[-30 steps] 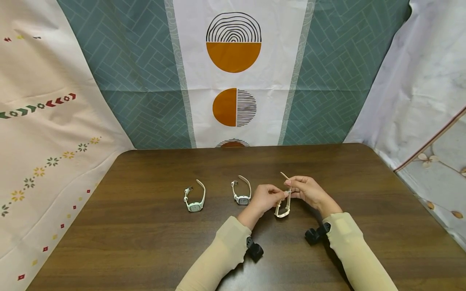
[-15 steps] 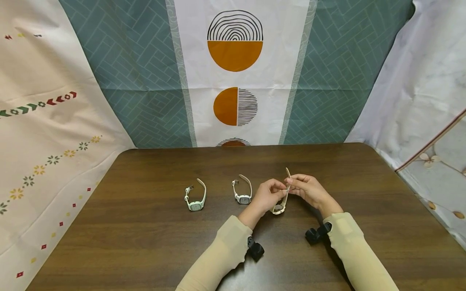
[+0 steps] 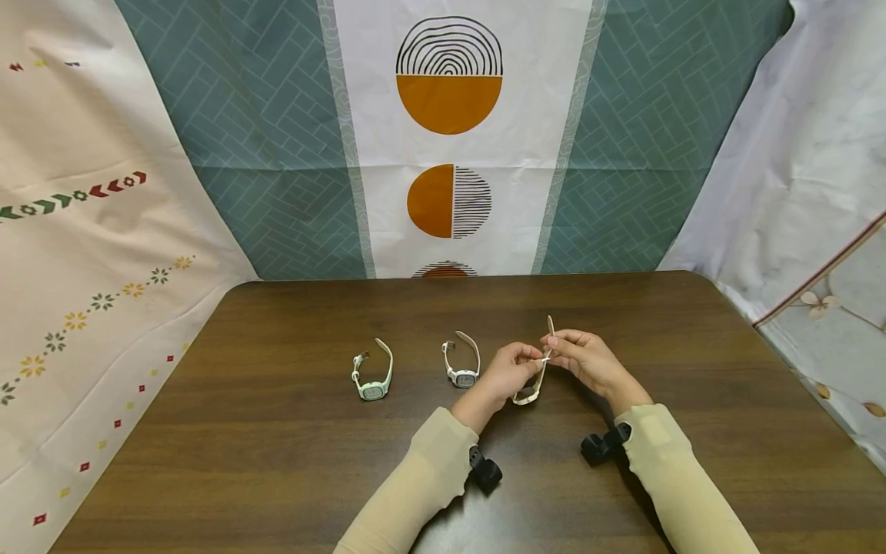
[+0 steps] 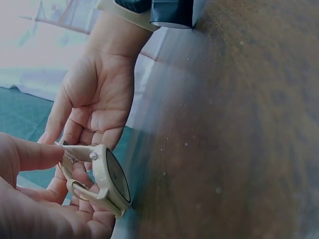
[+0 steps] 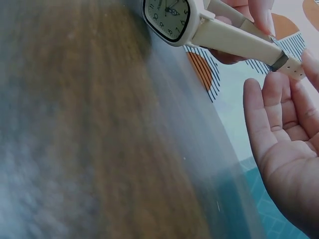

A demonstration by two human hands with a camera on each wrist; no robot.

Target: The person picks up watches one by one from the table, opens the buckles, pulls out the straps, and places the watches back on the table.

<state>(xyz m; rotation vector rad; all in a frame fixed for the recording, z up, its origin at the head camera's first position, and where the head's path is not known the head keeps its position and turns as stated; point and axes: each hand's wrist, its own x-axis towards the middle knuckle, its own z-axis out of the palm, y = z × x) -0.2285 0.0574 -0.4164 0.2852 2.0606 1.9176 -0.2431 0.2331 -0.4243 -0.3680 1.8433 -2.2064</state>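
Note:
Both hands hold a cream wristwatch [image 5: 239,41] above the table, right of centre in the head view. My left hand [image 3: 508,371] pinches the strap at its buckle [image 5: 280,60], seen as a dark metal loop in the right wrist view. My right hand [image 3: 587,362] pinches the free end of the strap, which has holes in it and passes through the buckle. The watch's dial [image 5: 168,17] has numerals and hands and hangs toward the person. In the left wrist view the strap forms a loop behind the watch case [image 4: 102,172].
Two more watches lie with straps unfastened on the brown wooden table [image 3: 291,462]: a pale green watch [image 3: 373,392] at left and a white watch [image 3: 464,378] close to my left hand. Patterned cloths hang behind and beside the table.
The cream watch has turned in the hands, its case swinging a little left and up. The strap's free end now stands more upright above my right fingers. Both forearms stay nearly in place.

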